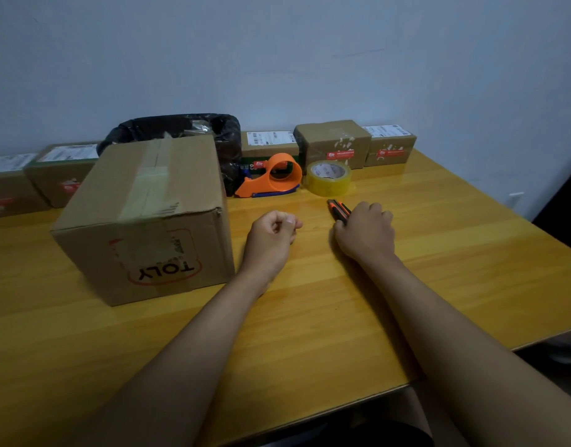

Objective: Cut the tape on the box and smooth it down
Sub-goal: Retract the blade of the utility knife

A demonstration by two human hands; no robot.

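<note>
A large cardboard box (145, 217) stands on the wooden table (309, 317) at the left, with a strip of clear tape (148, 179) running along its top and down the front face. My left hand (272, 235) rests on the table just right of the box, fingers curled into a loose fist with nothing in it. My right hand (366, 232) lies further right, its fingers closed over an orange and black utility knife (338, 209) whose tip sticks out toward the far side. An orange tape dispenser (271, 179) and a roll of clear tape (329, 177) sit behind the hands.
Several small taped parcels (334, 143) line the wall at the back. A bin lined with a black bag (197, 133) stands behind the large box. The table's right edge (519, 346) runs diagonally near my right forearm.
</note>
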